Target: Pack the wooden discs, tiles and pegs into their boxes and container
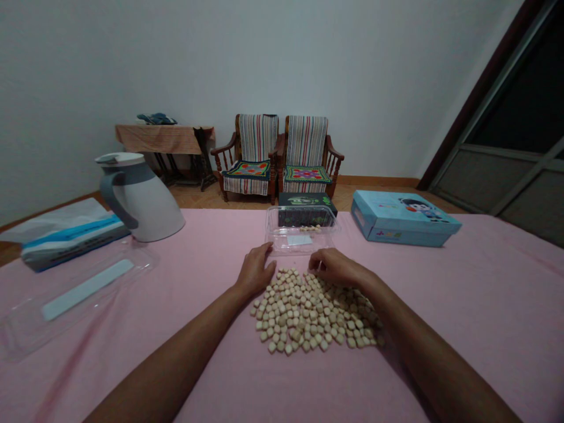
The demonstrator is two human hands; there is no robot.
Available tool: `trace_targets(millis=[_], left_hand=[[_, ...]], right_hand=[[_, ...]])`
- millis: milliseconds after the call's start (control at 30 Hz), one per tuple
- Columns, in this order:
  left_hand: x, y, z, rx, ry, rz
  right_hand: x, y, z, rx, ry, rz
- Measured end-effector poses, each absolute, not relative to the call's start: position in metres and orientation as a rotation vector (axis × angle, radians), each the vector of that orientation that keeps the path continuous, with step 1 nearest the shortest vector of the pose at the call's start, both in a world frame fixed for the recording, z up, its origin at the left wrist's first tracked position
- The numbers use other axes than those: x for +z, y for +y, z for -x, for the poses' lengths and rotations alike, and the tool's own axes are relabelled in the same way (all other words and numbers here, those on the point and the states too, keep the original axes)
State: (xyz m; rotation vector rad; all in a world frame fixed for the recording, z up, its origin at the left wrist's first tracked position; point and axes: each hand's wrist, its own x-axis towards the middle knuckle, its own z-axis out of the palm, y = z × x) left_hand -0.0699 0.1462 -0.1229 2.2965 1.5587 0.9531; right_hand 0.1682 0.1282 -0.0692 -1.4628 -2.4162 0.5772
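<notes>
The left hand [258, 269], thumb spread from fingers, rests at the clear box [321, 242] — perhaps steadying it; the right hand [335, 266] curls over pale pieces [299, 322] spread before it — whether pinching any, one cannot tell.

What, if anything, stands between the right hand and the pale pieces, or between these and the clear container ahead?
Nothing visible separates the right hand from the pale pieces. Toward the clear container, this hand partly intervenes; the left hand is at the container's near left corner.
</notes>
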Motion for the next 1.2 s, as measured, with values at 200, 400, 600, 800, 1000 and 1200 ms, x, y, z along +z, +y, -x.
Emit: trace_targets(millis=[200, 400, 600, 800, 1000, 1200], left_hand=[[-0.123, 0.146, 0.069, 0.961, 1.553, -2.299], [-0.124, 0.146, 0.070, 0.976, 1.546, -2.306], [-0.123, 0.146, 0.070, 0.974, 1.549, -2.307], [-0.121, 0.146, 0.069, 0.953, 1.563, -2.303], [-0.121, 0.146, 0.069, 0.965, 1.551, -2.304], [-0.122, 0.145, 0.069, 0.958, 1.564, -2.301]], right_hand=[[-0.077, 0.129, -0.161, 0.538, -2.518, 1.513], [-0.079, 0.126, -0.159, 0.435, -2.477, 1.612], [-0.051, 0.128, -0.168, 0.317, -2.148, 1.556], [-0.042, 0.137, -0.175, 0.189, -1.638, 1.315], [-0.050, 0.130, -0.167, 0.401, -2.014, 1.327], [-0.067, 0.120, -0.151, 0.493, -2.394, 1.430]])
